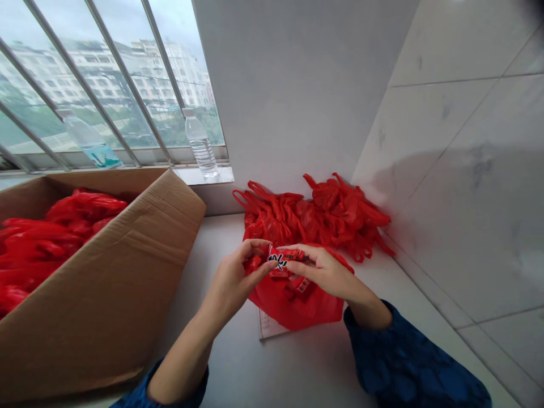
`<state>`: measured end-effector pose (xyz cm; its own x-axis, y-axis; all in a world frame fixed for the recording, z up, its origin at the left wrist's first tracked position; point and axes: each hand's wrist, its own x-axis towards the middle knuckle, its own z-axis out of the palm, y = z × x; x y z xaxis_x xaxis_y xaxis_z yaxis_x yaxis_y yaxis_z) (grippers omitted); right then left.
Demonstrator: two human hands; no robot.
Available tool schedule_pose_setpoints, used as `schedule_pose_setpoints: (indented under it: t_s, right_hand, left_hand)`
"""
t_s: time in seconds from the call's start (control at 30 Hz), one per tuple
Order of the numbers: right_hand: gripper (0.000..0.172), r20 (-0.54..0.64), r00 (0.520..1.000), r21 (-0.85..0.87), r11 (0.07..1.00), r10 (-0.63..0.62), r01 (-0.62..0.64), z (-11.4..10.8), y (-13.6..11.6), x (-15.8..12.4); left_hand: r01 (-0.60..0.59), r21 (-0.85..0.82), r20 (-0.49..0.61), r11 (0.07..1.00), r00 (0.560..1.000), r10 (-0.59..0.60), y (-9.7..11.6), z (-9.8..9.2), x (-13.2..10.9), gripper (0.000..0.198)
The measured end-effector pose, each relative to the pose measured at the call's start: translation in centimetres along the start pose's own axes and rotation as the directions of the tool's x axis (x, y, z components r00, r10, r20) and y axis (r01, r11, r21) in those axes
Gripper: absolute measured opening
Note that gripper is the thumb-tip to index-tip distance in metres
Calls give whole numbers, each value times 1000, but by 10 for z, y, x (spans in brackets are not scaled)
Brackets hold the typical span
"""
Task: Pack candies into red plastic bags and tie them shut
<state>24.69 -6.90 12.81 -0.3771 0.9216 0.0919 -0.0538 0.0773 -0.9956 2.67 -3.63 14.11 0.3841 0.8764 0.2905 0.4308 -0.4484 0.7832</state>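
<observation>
Both hands pinch a small red wrapped packet point(278, 260) with black and white lettering, held over an opened red plastic bag point(317, 311). My left hand point(236, 277) grips the packet's left side between thumb and fingers. On the right side, my right hand point(327, 272) has its thumb on the front and its fingers over the top edge. Another small red packet point(302, 284) lies just below, in the bag's mouth. Part of the bag's contents is hidden behind the hands. Under the bag a printed sheet or booklet point(270, 327) sticks out.
Tied red bags point(340, 201) are heaped against the wall behind. On the left stands a cardboard box point(127, 272) holding more red bags point(38, 243). A clear bottle point(199, 144) and a blue-labelled bottle point(96, 144) stand by the barred window. A tiled wall point(476, 198) bounds the right.
</observation>
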Motion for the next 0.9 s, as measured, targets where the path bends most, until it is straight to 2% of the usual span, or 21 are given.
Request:
schedule_pose_setpoints:
  t_s: [0.1, 0.47, 0.67, 0.77, 0.9]
  right_hand:
    - [35, -51, 999, -5, 1000, -13, 12, 0, 0, 3]
    - [42, -33, 999, -36, 998, 40, -42, -1, -1, -1]
    - [46, -6, 1000, -67, 998, 10, -10, 0, -1, 0]
    - [40, -19, 1000, -115, 993, -1, -1, 1, 0, 1]
    - [31, 52, 998, -85, 996, 28, -23, -1, 1, 1]
  left_hand:
    - [-3, 17, -12, 1000, 1000, 3, 3, -1, 0, 25]
    - [7, 77, -42, 997, 999, -4, 5, -3, 0, 23]
    - [-34, 126, -15, 991, 999, 36, 6, -3, -1, 21]
    - [-86, 138, 2, 987, 996, 86, 6, -3, -1, 20]
    - [-114, 89, 23, 989, 993, 112, 5, -3, -1, 21]
